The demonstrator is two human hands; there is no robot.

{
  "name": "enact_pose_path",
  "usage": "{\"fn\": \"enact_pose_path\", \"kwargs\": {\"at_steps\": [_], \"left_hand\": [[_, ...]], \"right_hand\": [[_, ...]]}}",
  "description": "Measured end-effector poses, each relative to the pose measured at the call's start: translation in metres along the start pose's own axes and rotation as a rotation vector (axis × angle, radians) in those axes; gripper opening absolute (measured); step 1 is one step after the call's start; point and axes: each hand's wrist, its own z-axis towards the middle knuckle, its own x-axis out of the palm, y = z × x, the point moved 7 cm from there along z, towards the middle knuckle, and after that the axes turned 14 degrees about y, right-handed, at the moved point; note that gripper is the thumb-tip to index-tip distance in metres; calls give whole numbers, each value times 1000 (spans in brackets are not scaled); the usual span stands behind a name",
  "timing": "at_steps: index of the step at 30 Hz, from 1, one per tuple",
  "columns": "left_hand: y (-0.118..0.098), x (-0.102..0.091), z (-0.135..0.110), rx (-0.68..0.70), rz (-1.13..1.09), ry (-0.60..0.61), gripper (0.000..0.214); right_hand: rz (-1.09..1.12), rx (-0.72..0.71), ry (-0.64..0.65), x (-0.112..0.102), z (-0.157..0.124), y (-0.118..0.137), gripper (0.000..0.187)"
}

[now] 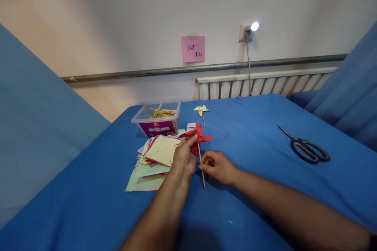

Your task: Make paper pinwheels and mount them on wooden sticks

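Observation:
A red paper pinwheel (200, 133) is held up over the blue table in front of me. My left hand (185, 156) grips it from the left, thumb against the folded red paper. Below the paper runs a thin wooden stick (202, 170), slanting down toward me. My right hand (217, 164) is closed on this stick, thumb and fingers pinching it about midway. Left of my left hand lies a stack of coloured paper squares (163, 150) with slits cut in them. A finished-looking pale yellow pinwheel (201, 110) lies farther back.
A clear plastic box (159, 125) of wooden sticks stands behind the paper stack. Scissors (309, 149) lie on the right of the blue tablecloth (253, 211). Behind are a radiator (265, 84), a pink note (193, 49) and a lit wall plug (250, 29). Blue curtains (38, 125) hang at both sides.

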Motion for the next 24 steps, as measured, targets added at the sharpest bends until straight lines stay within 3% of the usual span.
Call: {"fn": "enact_pose_path", "kwargs": {"at_steps": [7,11,16,19,24], "left_hand": [[2,4,1,-5,-34,38,17],[1,4,1,26,-32,41,18],[1,0,2,59,11,12,19],[4,-1,2,43,24,13,21],[5,3,1,43,-26,54,16]], "right_hand": [[-89,-26,-39,-5,0,-2,11],[-28,-32,-27,-5,0,-2,13],[24,93,21,-2,0,-10,19],[-41,140,-7,-5,0,-17,18],[-224,79,-117,-14,0,-12,11]]}}
